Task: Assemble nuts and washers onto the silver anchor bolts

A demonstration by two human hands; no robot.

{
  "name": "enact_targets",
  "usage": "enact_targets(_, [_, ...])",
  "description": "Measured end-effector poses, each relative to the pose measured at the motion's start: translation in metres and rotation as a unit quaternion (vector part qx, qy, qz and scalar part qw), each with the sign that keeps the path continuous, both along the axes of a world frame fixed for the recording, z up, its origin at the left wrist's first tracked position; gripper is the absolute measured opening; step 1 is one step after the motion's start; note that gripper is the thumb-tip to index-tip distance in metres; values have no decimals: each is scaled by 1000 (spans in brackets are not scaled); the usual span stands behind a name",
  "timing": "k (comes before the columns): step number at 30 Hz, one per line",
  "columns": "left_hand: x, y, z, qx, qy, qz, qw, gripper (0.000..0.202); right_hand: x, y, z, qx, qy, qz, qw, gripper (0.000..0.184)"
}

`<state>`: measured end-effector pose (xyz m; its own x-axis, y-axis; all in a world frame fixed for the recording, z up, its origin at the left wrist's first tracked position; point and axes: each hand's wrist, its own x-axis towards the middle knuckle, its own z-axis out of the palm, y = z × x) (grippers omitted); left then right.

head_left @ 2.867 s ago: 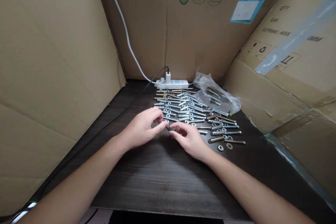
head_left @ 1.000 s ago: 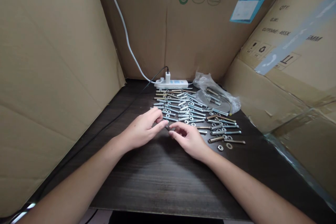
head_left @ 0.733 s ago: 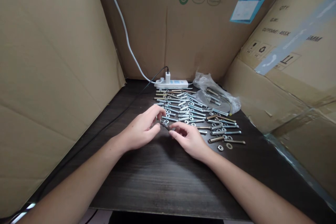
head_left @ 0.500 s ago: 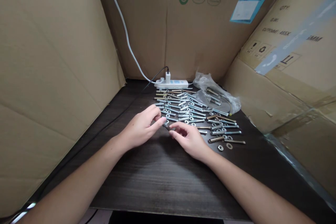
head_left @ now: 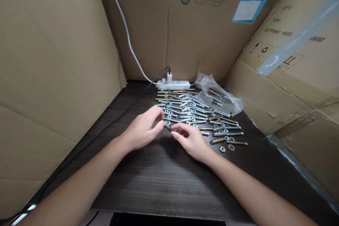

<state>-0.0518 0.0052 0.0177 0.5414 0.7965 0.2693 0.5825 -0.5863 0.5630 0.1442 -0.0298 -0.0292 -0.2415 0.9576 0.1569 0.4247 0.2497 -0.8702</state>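
Observation:
My left hand [head_left: 143,129] and my right hand [head_left: 191,140] meet over the dark wooden table [head_left: 164,180], both pinching one small metal bolt [head_left: 167,126] between them. The left thumb and forefinger close on its near-left end, where a nut or washer seems to sit. The right fingertips hold its other end. Just beyond the hands lie rows of several bolts and washers [head_left: 193,113].
A white power strip [head_left: 173,84] with a plugged adapter and white cable sits at the back. A clear plastic bag [head_left: 219,95] with more hardware lies to its right. Loose washers [head_left: 227,147] lie right of my right hand. Cardboard boxes [head_left: 53,60] wall in all sides.
The left fingers have shifted slightly on the bolt's end, opening and closing in small turns. The right hand and the bolt have stayed in place.

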Motion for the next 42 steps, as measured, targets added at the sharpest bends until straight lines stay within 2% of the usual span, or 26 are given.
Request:
enact_targets(3, [1,3,-2,18,21,-2,1000,24,0,0,0,-2,5,0,1000,19])
enact_targets(5, [1,4,-3,16,26,-4,1000,28,0,0,-1,-4,5,-1,1000,19])
enact_targets(7, [1,4,-3,9,26,-10,1000,25,1,1,-1,-5,3,0,1000,20])
enact_targets(10, [1,1,-1,3,16,-24,1000,8,1,1,-2,-3,0,1,1000,20])
enact_targets(11, [1,0,0,-1,12,-27,1000,7,1,1,-2,-3,-1,1,1000,20])
enact_targets(14, [1,-2,1,-15,1,-22,1000,20,1,1,-1,-5,-1,1,1000,20])
enact_targets(17, [1,-1,1,-11,-9,7,1000,5,0,1,-1,-7,3,-3,1000,20])
enact_targets(21, [1,2,-1,18,-19,33,999,26,0,1,-1,-12,13,-6,1000,19])
enact_targets(28, [2,5,-5,-5,18,-9,1000,35,1,1,-3,-5,12,-2,1000,19])
enact_targets(31, [2,3,-4,-15,30,-11,999,32,0,1,-3,1,6,1,1000,18])
enact_targets(35, [0,-1,0,-12,22,-4,1000,5,1,2,-3,1,13,1,1000,18])
enact_targets(37, [0,-1,2,-17,19,2,1000,18,2,2,-2,-4,13,-4,1000,18])
enact_targets(40, [0,-1,2,-24,21,8,999,8,2,3,-2,-6,12,-9,1000,19])
enact_targets(42, [0,1,0,-29,26,15,999,17,2,3,-2,1,7,-10,1000,19])
